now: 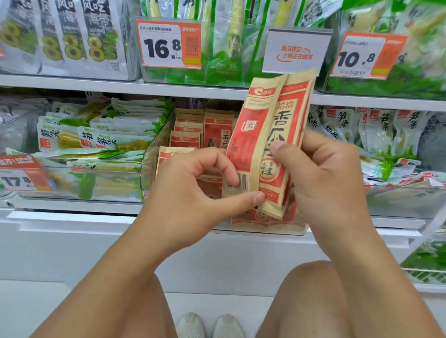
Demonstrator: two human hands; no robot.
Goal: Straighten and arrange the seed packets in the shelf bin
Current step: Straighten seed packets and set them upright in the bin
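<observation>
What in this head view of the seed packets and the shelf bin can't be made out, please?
- Bin front: the price tag, if any, is hidden by the hands (left, right).
- Packets in the bin: their count, overlapped by the held packets.
- Top-shelf packs: cut off by the upper edge.
- 17.8 tag: small print blurred.

At frame centre, two seed packets (268, 143) stand upright between the left hand (196, 190) and right hand (327, 176), in front of the shelf bin (148, 161), where more packets (192, 132) stand behind.

Both hands (263, 182) pinching two upright seed packets (268, 140), above clear shelf bin (148, 161)
</observation>
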